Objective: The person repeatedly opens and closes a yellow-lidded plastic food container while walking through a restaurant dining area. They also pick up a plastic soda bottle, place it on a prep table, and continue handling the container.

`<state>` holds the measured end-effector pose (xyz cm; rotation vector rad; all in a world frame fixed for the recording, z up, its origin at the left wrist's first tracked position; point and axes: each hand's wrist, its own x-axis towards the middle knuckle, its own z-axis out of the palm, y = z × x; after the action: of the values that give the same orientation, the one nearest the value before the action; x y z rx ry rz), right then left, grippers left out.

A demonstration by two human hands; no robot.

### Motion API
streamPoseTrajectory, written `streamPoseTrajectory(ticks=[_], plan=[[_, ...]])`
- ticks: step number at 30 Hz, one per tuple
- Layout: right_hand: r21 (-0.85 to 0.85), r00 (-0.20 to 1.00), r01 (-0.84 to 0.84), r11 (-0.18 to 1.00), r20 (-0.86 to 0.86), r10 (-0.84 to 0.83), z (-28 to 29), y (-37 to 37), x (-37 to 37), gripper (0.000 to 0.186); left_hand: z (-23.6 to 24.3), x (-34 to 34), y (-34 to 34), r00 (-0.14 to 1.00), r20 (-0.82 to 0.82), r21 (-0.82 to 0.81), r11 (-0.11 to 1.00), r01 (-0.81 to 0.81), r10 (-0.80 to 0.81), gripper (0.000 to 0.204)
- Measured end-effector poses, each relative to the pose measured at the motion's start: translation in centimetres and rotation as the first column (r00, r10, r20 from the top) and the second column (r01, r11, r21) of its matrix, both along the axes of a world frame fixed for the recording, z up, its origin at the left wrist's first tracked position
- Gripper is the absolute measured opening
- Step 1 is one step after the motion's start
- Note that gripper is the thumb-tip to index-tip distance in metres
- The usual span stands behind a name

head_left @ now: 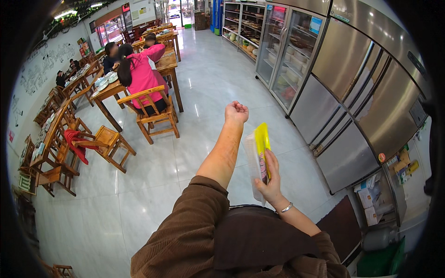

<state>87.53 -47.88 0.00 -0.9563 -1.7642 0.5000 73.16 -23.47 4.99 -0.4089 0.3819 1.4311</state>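
Observation:
My left arm reaches out ahead over the floor, with its brown sleeve pushed up. At its end my left hand (237,112) is closed, its fingers curled in, and nothing shows in it. Closer to my body, my right hand (272,181) grips a flat plastic packet (261,146), held upright on edge. The packet is bright yellow along one side and clear to whitish on the other; its contents cannot be made out. A silver bracelet (287,207) circles my right wrist. A dark apron (259,241) covers my front.
Tall steel refrigerators (352,92) and a glass-door cooler (292,60) line the right side. Shelves (243,28) stand beyond. To the left, people sit at a wooden table (168,61), one in a pink top (139,76). A wooden chair (111,141) stands nearer. A dark mat (340,227) lies at lower right.

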Motion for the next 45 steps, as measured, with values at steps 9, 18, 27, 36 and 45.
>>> streamPoseTrajectory(ticks=[9,18,27,36,45], plan=[[0.217,0.994,0.01,0.976,0.105,-0.034,-0.8,0.6,-2.8,0.085,1.9,2.8,-0.9,0.988,0.12,0.116,0.99,0.08,-0.094,0.02],[0.14,0.994,0.015,0.99,-0.11,0.0,1.2,-0.2,-0.9,0.081,2.2,3.5,-1.0,0.987,0.122,0.062,0.993,0.1,-0.107,0.018],[0.329,0.986,0.164,0.93,-0.038,-0.161,7.1,2.6,-2.5,0.075,-4.8,6.4,1.3,0.921,-0.264,0.441,0.813,0.379,-0.286,0.01],[0.444,0.969,0.193,0.875,0.054,-0.241,6.0,3.1,-2.5,0.077,-6.2,8.4,-1.0,0.885,-0.37,0.316,0.858,0.405,-0.282,0.009],[0.074,0.971,0.093,0.993,-0.229,-0.074,10.4,1.6,0.4,0.074,-4.3,8.5,-0.2,0.877,-0.422,0.302,0.876,0.377,-0.232,0.011]])
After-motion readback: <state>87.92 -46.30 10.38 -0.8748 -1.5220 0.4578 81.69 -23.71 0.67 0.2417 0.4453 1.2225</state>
